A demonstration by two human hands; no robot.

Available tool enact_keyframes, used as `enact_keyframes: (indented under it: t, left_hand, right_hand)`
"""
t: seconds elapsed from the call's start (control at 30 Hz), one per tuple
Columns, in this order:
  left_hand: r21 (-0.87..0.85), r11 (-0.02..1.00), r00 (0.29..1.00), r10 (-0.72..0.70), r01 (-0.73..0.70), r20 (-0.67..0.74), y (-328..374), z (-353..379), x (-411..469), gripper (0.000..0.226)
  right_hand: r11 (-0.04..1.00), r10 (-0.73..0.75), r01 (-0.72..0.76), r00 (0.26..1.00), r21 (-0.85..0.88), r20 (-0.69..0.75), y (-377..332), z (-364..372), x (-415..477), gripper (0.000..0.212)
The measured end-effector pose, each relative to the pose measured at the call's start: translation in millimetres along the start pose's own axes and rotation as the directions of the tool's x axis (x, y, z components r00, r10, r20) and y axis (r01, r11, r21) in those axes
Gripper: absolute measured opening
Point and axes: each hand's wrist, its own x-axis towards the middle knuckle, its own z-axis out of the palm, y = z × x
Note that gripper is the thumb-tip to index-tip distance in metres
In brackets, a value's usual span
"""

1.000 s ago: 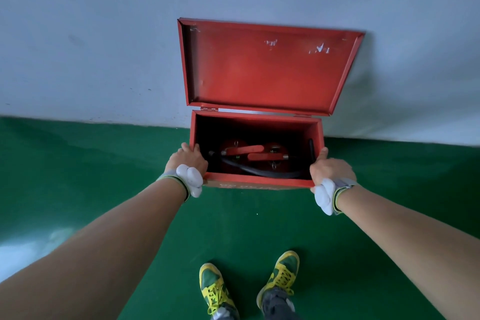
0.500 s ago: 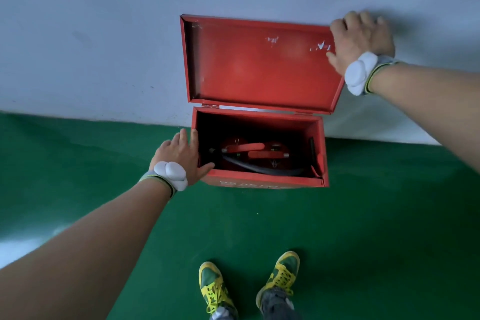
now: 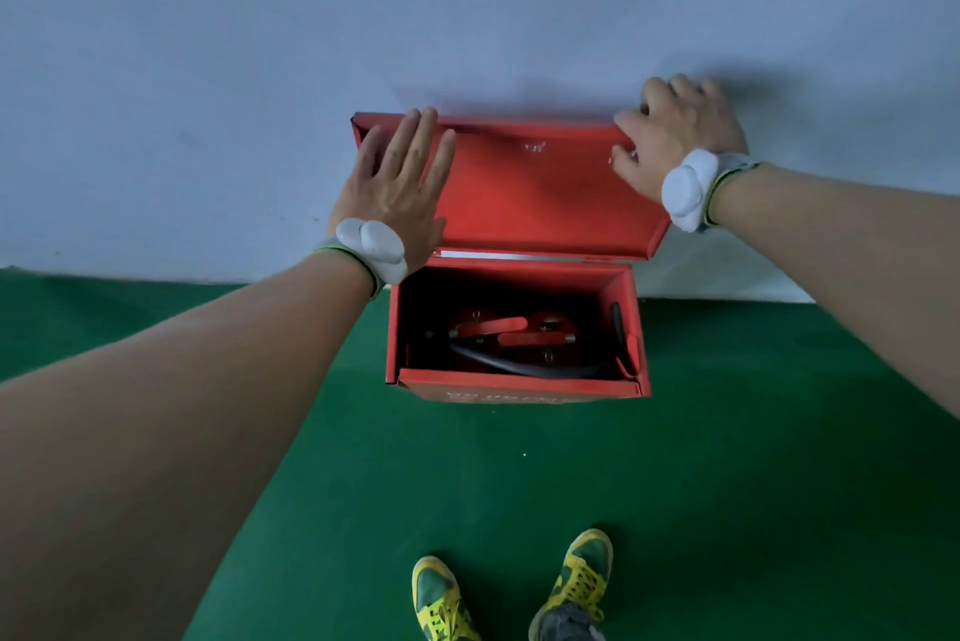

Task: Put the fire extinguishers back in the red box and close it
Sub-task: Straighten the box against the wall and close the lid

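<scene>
The red box [image 3: 519, 386] stands on the green floor against the wall. Inside it lie the fire extinguishers [image 3: 511, 331], their red handles and a black hose showing from above. The hinged lid [image 3: 540, 203] is raised and tilted forward off the wall. My left hand [image 3: 397, 185] lies flat on the lid's left part with fingers spread. My right hand [image 3: 675, 131] grips the lid's top right corner, fingers curled behind its edge.
A pale grey wall [image 3: 208, 68] rises right behind the box. Green floor [image 3: 675, 484] spreads in front and to both sides. My two yellow-green shoes [image 3: 582, 583] stand just below the box.
My left hand rose from the box's left rim to the lid. My right hand stays on the lid's top right corner. The lid has tipped forward from the wall.
</scene>
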Motion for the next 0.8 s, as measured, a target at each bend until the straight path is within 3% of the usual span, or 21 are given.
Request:
enact_keyframes:
  t: [0.13,0.2,0.3,0.37,0.47,0.57,0.8]
  left_hand:
    - [0.021,0.998,0.995,0.058,-0.060,0.079,12,-26,-19,0.080]
    - [-0.002,0.995,0.987,0.100,-0.100,0.127,23,-37,-31,0.074]
    - [-0.057,0.977,0.935,0.212,-0.204,0.286,38,-42,-57,0.057]
    - [-0.105,0.969,0.886,0.246,-0.222,0.393,50,-35,-76,0.051]
    - [-0.139,0.962,0.831,0.275,-0.237,0.484,66,-17,-100,0.066]
    - [-0.172,0.962,0.778,0.273,-0.212,0.566,83,-2,-115,0.066]
    - [-0.168,0.970,0.775,0.242,-0.176,0.584,101,29,-121,0.066]
  right_hand:
    - [0.973,-0.219,0.218,0.976,0.069,0.004,-2,-27,-41,0.026]
    - [0.947,-0.321,0.315,0.937,0.062,0.142,-8,-37,-64,0.032]
    - [0.872,-0.461,0.484,0.752,0.080,0.470,-34,-31,-99,0.049]
    - [0.882,-0.441,0.451,0.696,0.133,0.566,-55,-19,-123,0.058]
    - [0.943,-0.318,0.304,0.703,0.136,0.636,-83,2,-146,0.072]
    - [0.965,-0.250,0.237,0.679,0.116,0.690,-104,20,-160,0.082]
    - [0.961,-0.233,0.265,0.640,0.074,0.732,-115,57,-175,0.094]
